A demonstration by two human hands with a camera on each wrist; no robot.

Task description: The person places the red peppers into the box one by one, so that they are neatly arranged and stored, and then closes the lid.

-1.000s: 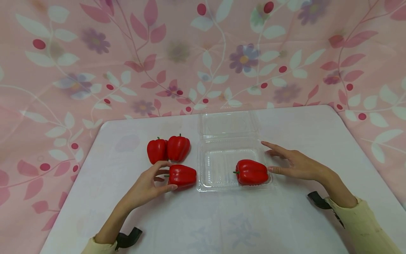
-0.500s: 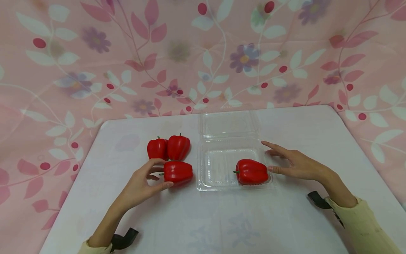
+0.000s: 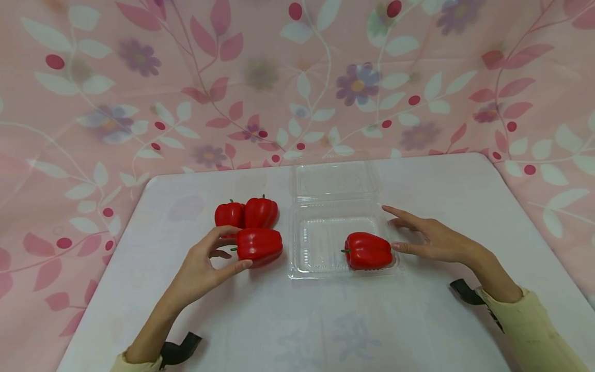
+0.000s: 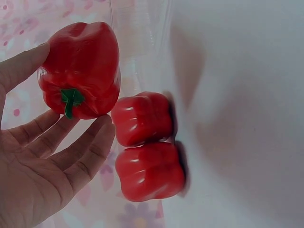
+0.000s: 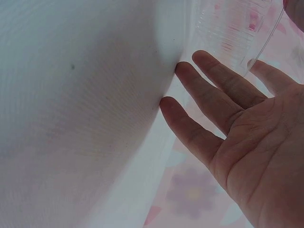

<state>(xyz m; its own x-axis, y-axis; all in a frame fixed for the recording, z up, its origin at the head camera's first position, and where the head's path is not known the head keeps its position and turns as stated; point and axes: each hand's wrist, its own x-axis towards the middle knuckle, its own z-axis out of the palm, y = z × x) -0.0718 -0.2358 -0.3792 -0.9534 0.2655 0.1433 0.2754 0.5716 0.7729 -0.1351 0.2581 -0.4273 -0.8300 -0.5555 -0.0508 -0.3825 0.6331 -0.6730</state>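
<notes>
My left hand grips a red bell pepper between thumb and fingers. In the left wrist view this bell pepper has its green stem facing the camera and is held off the table. Two more red bell peppers stand side by side just behind it. A clear plastic clamshell container lies unfolded in the middle, with one red bell pepper on its side at the right of its base. My right hand is at the container's right edge, fingers extended, holding nothing.
The container's lid lies folded back toward the far edge of the white-covered table. A pink floral cloth hangs behind the table. Black wrist-mounted pieces stick out by both sleeves.
The left hand has lifted its bell pepper and brought it slightly left, in front of the two standing peppers. The right hand and the container have stayed in place.
</notes>
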